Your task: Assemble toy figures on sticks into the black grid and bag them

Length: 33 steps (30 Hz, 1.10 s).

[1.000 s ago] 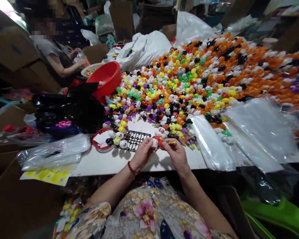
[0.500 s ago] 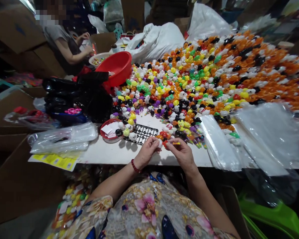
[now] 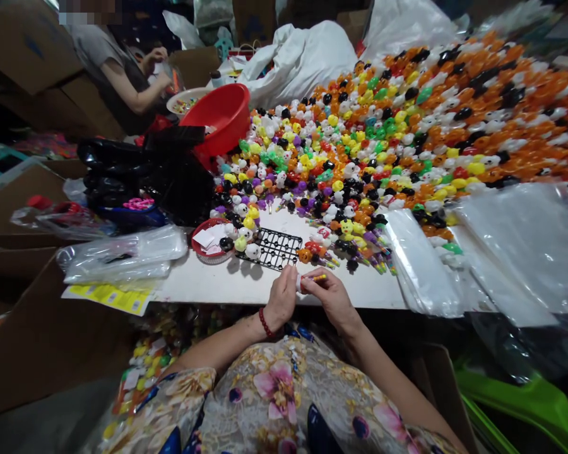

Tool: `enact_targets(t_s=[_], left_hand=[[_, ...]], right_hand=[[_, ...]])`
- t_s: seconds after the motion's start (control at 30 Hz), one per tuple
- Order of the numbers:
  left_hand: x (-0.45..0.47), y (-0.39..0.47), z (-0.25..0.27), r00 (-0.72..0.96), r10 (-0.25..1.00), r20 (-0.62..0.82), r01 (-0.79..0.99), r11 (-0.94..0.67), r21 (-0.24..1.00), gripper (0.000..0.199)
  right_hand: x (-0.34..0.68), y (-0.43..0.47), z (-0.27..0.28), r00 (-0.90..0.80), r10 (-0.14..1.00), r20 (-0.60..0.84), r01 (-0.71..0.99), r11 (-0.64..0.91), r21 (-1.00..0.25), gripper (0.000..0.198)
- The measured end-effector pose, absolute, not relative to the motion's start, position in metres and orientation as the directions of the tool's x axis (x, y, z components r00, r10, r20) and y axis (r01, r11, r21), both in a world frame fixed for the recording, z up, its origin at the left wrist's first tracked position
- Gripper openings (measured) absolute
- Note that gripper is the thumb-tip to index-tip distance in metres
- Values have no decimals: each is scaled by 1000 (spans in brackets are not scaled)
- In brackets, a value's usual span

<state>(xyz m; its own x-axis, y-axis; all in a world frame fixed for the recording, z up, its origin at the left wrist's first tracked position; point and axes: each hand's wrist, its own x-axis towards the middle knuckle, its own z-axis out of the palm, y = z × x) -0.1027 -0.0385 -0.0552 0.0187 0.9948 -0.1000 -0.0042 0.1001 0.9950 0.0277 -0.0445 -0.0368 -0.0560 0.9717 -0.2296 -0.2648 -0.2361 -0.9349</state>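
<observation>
My left hand (image 3: 283,296) is closed, its fingers upright around a small white plastic piece (image 3: 299,282) that is mostly hidden. My right hand (image 3: 332,297) pinches a small red toy figure with a yellow-orange stick (image 3: 319,277) pointing right. The two pieces meet between my hands; whether they are joined I cannot tell. Just beyond my fingers lies a black plastic grid (image 3: 277,252). Several finished-looking figures on striped sticks, such as an orange one (image 3: 305,255), lie right of it. White and green heads (image 3: 252,251) rest at its left edge.
A red basket (image 3: 214,257) holds white paper cards. Behind spreads a large heap of colourful plastic figures (image 3: 360,135), beside a red basin (image 3: 222,116). Clear plastic bags (image 3: 423,265) lie on the right, more bags (image 3: 127,252) on the left. Across the table another person (image 3: 118,75) handles something.
Both hands have moved slightly down and left, toward the table's front edge. My left fingers have turned more upright and cover more of the white piece.
</observation>
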Motion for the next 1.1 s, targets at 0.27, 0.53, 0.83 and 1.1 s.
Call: enact_targets(t_s=[0.27, 0.53, 0.83, 1.1], left_hand=[[-118, -32, -47, 262, 918, -298, -275, 367, 889, 51], [-131, -40, -62, 154, 944, -293, -120, 312, 942, 49], [-149, -38, -46, 89, 996, 1, 302, -28, 953, 18], [-151, -40, -45, 93, 996, -17, 338, -16, 941, 18]], right_hand=[[38, -29, -53, -91, 930, -356, -505, -351, -788, 50], [46, -36, -72, -69, 937, -342, -369, -342, -864, 45], [57, -46, -85, -281, 913, 295, 536, 405, -741, 24], [40, -46, -88, -423, 830, 363, 593, 556, -582, 24]])
